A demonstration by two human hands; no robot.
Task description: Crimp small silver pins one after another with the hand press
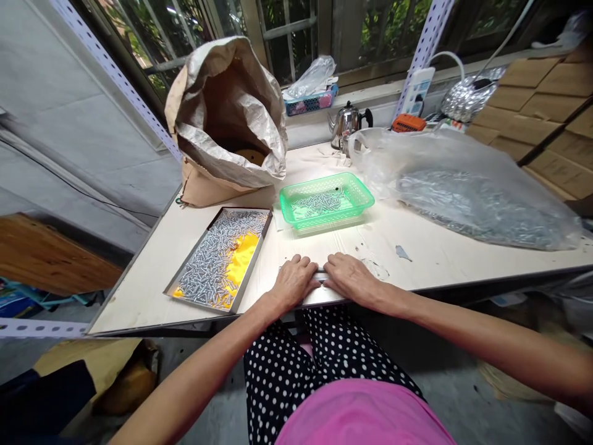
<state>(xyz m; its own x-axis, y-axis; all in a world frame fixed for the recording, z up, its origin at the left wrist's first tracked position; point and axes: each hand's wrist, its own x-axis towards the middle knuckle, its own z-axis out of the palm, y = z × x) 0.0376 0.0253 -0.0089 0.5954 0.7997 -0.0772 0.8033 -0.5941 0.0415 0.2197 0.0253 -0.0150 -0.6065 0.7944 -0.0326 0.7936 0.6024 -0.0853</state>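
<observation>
We've got the pale table (139, 309) spanning most of the view, hands at its near edge. Carton stack (532, 117) at far right, tan boxes piled up. Clear plastic bag (486, 207) lies on the table's right side, bulging with small grey pieces; we can't make out their shape. Paper sack (262, 117) sits at back left, mouth gaping toward us, rim crumpled. Shallow tray (252, 266) is front left, skewed to the edge, near the left hand but apart from it. Green basket (324, 224) sits mid-table, beyond both hands, touching neither. Steel kettle (345, 127) stands upright behind it.

Left hand (295, 281) and right hand (348, 278) are side by side, a narrow gap between. Fingers on both are bent and close together, not spread; we can't tell if they pinch or just press down. Grey piece (320, 275) shows in that gap, at the near table edge, a hand at each end; the hands hide most of it.

Smallest: silver pins (204, 266) cover most of the tray, yellow patch (241, 256) along its right side. We see more slim pieces (319, 203) in the basket.
</observation>
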